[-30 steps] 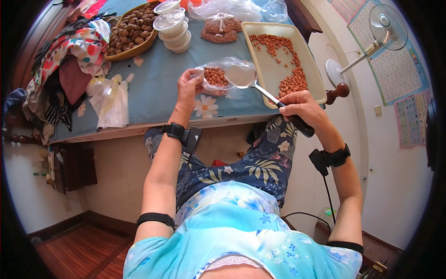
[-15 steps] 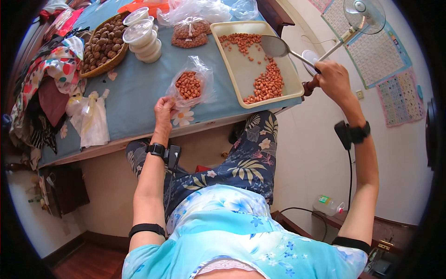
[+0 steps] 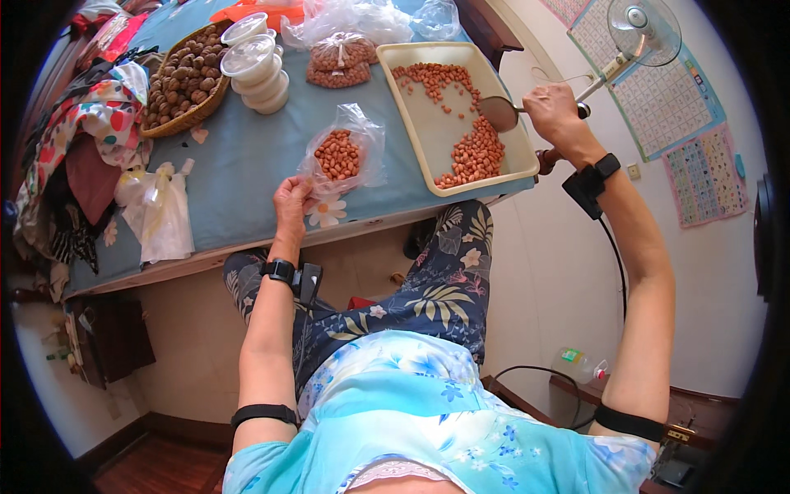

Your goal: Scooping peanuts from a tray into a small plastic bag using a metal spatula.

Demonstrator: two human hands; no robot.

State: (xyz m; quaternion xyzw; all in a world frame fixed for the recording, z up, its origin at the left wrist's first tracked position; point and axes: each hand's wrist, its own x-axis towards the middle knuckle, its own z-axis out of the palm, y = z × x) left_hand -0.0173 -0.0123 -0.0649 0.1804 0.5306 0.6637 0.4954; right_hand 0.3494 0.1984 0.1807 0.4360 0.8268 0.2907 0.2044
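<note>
My right hand (image 3: 555, 117) is closed round the handle of a metal ladle (image 3: 499, 114), whose bowl rests at the pile of reddish peanuts (image 3: 475, 155) in the cream tray (image 3: 428, 123). The handle's dark end sticks out beyond the hand. With closed fingers, my left hand (image 3: 293, 200) pinches the near edge of a clear plastic bag (image 3: 369, 158). The bag stands open on the bed and holds a heap of peanuts (image 3: 337, 155). More peanuts lie scattered along the far end of the tray.
Behind the open bag lie filled bags of peanuts (image 3: 338, 64). Stacked lidded tubs (image 3: 262, 81) stand beside a wicker basket (image 3: 206, 107) of walnuts. Clothes (image 3: 90, 123) pile up at the left, near white plastic bags (image 3: 158, 210). A fan (image 3: 644, 31) stands beyond the tray.
My right hand has swung left and inward, taking the ladle's bowl from the tray's far side down to the nearer peanut pile. My left hand keeps its hold on the bag.
</note>
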